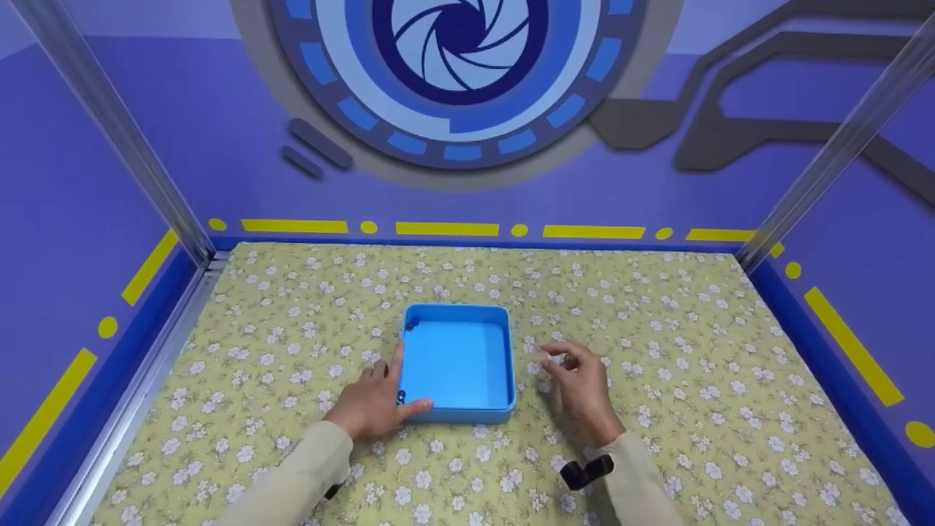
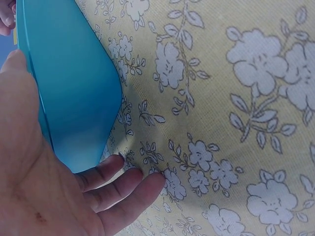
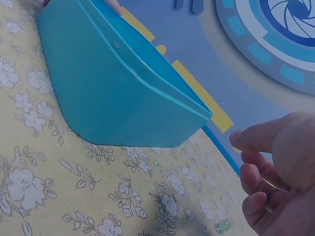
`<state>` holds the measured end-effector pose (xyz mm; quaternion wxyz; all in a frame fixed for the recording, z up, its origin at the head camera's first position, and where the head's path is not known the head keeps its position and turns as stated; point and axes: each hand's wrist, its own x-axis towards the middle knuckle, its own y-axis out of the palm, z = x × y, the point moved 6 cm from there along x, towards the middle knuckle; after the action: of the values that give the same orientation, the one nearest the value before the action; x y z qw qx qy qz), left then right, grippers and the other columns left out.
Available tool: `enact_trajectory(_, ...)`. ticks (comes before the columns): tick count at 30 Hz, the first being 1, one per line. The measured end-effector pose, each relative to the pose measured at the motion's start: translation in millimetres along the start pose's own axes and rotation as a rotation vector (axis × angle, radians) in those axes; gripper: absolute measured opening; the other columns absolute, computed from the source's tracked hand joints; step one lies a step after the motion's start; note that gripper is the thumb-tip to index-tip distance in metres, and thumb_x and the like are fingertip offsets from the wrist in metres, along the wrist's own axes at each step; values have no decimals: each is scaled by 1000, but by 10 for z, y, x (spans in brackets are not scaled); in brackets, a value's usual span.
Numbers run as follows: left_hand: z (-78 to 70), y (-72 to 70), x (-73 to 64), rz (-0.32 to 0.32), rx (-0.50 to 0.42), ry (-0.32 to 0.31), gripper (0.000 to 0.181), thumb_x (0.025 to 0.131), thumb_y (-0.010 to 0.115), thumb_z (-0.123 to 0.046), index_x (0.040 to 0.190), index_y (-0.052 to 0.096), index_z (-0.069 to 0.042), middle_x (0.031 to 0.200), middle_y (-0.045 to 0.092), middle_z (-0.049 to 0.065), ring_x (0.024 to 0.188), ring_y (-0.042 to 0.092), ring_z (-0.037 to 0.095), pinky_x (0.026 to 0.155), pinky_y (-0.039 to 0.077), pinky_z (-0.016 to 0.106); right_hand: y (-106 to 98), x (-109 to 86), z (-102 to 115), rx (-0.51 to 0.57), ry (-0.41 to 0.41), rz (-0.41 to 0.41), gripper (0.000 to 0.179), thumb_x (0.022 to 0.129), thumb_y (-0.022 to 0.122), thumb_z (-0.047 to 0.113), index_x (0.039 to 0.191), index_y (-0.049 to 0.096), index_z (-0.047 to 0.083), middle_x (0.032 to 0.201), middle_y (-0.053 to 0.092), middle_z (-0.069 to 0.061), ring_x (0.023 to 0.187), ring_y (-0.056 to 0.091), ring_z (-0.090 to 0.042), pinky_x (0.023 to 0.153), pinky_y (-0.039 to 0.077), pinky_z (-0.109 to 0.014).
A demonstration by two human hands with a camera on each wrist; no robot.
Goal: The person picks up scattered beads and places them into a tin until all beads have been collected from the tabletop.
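Observation:
A shallow blue square box (image 1: 456, 365) stands on the flowered cloth. In its far left and near left corners lie a few small dark round pieces (image 1: 413, 324). My left hand (image 1: 376, 402) rests against the near left corner, thumb across the near rim and index finger along the left wall. Its other fingers extend loosely beside the box in the left wrist view. Right of the box, my right hand (image 1: 581, 383) is apart from it, fingers loosely bent, with no held thing visible. Below those fingers, a small green glassy piece (image 3: 223, 225) lies on the cloth.
The flowered cloth (image 1: 292, 307) covers the table around the box. Purple-blue printed panels (image 1: 584, 197) enclose the back and both sides, with metal posts (image 1: 146, 146) at the far corners. A black band (image 1: 586, 471) sits on the right wrist.

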<state>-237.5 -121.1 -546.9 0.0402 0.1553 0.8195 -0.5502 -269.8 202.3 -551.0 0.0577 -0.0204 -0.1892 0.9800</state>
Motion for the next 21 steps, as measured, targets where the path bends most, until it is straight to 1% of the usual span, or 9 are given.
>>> enact_trajectory(6, 12, -3, 3, 5, 11, -7, 106, 84, 53, -72, 158, -1, -17, 150, 36, 25, 133, 42, 44, 92, 48, 58, -41, -8, -26, -14, 10, 1, 24, 89, 69, 10, 113, 71, 11, 114, 65, -6, 80, 56, -17, 55, 47, -23)
enact_trajectory(9, 11, -3, 9, 7, 19, -7, 106, 84, 53, -72, 158, -1, -17, 149, 36, 25, 133, 41, 44, 90, 48, 58, -61, -11, -44, -12, 13, 8, 24, 90, 69, 13, 114, 70, 11, 115, 64, -6, 80, 56, -18, 52, 46, -24)
enact_trajectory(11, 5, -5, 9, 4, 21, -4, 106, 84, 53, -72, 158, -1, -17, 149, 37, 25, 132, 43, 44, 90, 49, 58, -72, -10, -64, -4, 21, 16, 24, 90, 69, 14, 114, 70, 11, 112, 63, -7, 73, 54, -17, 48, 44, -24)
enact_trajectory(14, -2, -7, 5, -2, 20, 1, 106, 84, 53, -72, 158, 0, -16, 148, 38, 25, 131, 44, 44, 89, 49, 57, -88, -8, -93, 0, 28, 20, 24, 91, 68, 14, 115, 69, 11, 109, 62, -11, 66, 51, -15, 42, 40, -23)
enact_trajectory(18, 2, 1, 0, -4, 18, 3, 107, 84, 53, -73, 158, 0, -16, 148, 39, 25, 130, 45, 43, 89, 50, 57, -109, -7, -129, 11, 20, 24, 25, 90, 68, 12, 115, 69, 11, 111, 62, -14, 63, 53, -17, 41, 41, -25)
enact_trajectory(21, 4, 6, 1, -2, 18, 1, 107, 84, 53, -73, 158, -1, -16, 147, 39, 25, 130, 45, 43, 89, 50, 56, -123, -4, -165, 24, 21, 31, 25, 91, 68, 13, 116, 69, 12, 108, 62, -14, 56, 53, -19, 40, 43, -29)
